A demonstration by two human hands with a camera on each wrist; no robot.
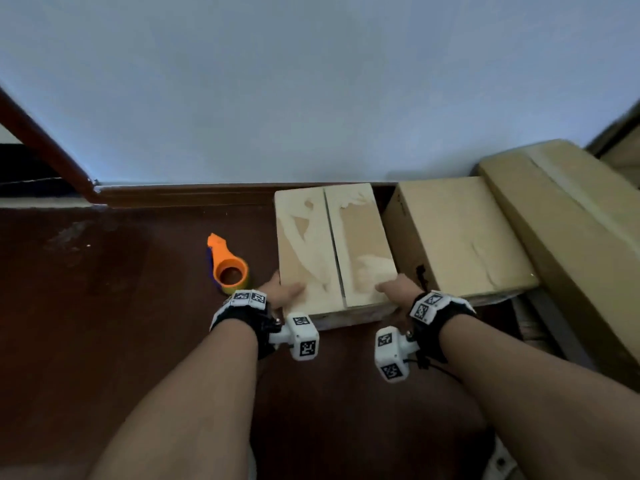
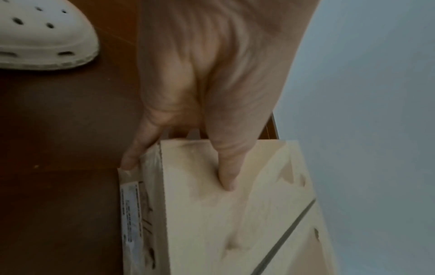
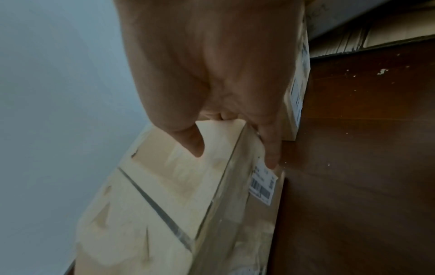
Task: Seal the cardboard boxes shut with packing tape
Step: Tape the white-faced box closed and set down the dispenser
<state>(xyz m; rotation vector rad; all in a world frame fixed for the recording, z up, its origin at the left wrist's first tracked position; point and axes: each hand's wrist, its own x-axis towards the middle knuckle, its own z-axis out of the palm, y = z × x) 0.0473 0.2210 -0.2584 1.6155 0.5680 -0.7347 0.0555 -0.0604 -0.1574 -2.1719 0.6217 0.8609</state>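
Nearest the person, both forearms reach forward over the dark wooden floor (image 1: 104,306). The left hand (image 1: 282,292) takes the near left corner of the small cardboard box (image 1: 332,251): its thumb lies flat on the top flap while the other fingers wrap down the side, so its grip holds the box. The right hand (image 1: 398,289) does the same at the near right corner, thumb on the top and a finger down the near face beside a barcode label (image 3: 262,183); its grip also holds the box.

The box sits on the floor, its two top flaps folded shut with a dark centre seam (image 1: 334,247) running near to far, not yet taped. The flap surfaces show pale torn patches where older tape seems to have pulled the paper off.

Just left of the box lies the orange tape dispenser (image 1: 227,268), within reach of the left hand.

To do this step well, the person would likely square the box and press the flaps level so the seam closes tight before fetching the dispenser. The torn paper may bond poorly, so firm rubbing along the strip should help.

To the right stand a larger brown box (image 1: 457,237) and beyond it a long carton (image 1: 568,230). Farthest is the pale wall (image 1: 311,81).
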